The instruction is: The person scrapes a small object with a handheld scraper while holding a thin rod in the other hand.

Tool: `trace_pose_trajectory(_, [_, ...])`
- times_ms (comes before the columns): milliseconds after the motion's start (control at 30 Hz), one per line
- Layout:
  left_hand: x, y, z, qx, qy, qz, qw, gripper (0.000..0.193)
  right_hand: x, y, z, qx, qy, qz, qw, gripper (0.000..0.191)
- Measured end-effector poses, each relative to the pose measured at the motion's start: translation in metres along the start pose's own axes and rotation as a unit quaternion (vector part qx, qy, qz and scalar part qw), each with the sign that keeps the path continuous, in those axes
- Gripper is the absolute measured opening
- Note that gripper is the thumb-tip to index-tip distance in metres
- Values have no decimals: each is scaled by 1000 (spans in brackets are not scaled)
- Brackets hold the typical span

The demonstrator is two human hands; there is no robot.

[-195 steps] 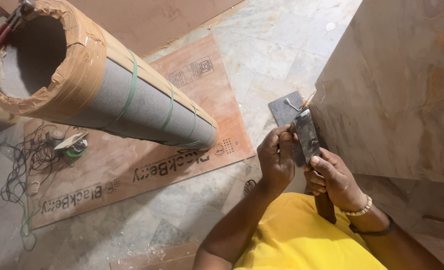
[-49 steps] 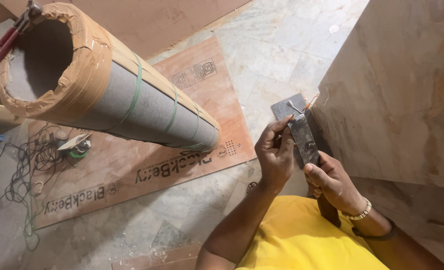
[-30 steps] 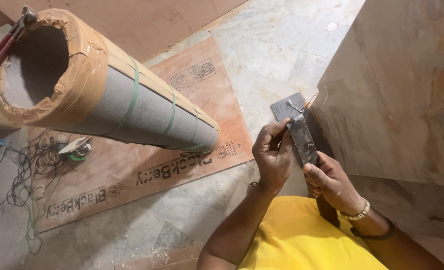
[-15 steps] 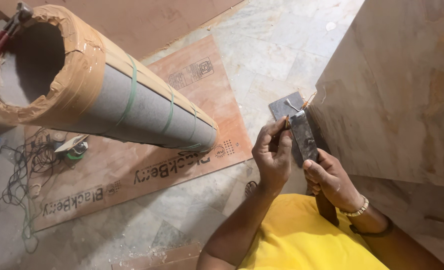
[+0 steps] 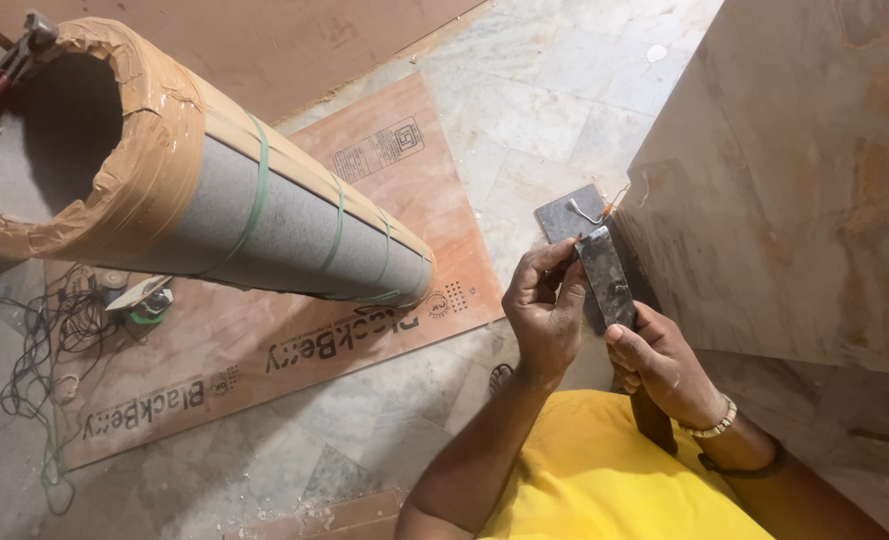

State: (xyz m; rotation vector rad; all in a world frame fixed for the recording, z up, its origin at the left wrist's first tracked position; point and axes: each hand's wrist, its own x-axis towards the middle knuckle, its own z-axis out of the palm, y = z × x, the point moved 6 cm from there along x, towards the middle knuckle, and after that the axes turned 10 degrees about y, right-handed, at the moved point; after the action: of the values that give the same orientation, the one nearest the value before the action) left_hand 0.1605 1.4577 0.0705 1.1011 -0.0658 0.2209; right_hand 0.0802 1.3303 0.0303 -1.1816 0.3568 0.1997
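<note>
A grey roll [image 5: 294, 240] wrapped in brown tape fills the ten o'clock side. At three o'clock, the left hand [image 5: 544, 315] and right hand [image 5: 664, 365] both grasp a narrow, dark, glossy stone strip [image 5: 604, 275], tilted near a marble slab [image 5: 804, 180].

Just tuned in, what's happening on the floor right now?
A person in a yellow shirt holds a dark flat metal piece against the edge of a marble-patterned panel. The left hand pinches its upper part and the right hand grips it lower down. A large taped roll leans over a plywood sheet on the floor.
</note>
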Motion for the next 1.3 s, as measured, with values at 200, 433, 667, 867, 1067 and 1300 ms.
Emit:
trace_pose_trajectory(200, [-4, -5, -1, 5, 4, 4, 1000, 23, 0, -2, -1, 2, 6, -6, 1000, 29])
trace_pose_trajectory(433, [-9, -17, 1, -19, 4, -39, 999, 20, 1, 0, -4, -2, 21, -5, 1000, 28])
trace_pose_trajectory(667, [-1, -7, -2, -22, 19, -16, 999, 20, -2, -1, 1, 3, 1, 1, 1000, 29])
trace_pose_trajectory(867, [-7, -4, 2, 3, 15, -26, 1000, 21, -2, -1, -3, 5, 17, -5, 1000, 29])
trace_pose_trajectory(1067, [2, -7, -3, 4, 19, -48, 999, 21, -4, -4, 1, -9, -4, -23, 1000, 30])
trace_pose_trajectory(1300, [-5, -4, 0, -14, 16, -43, 999, 21, -7, -6, -1, 8, 18, -10, 1000, 27])
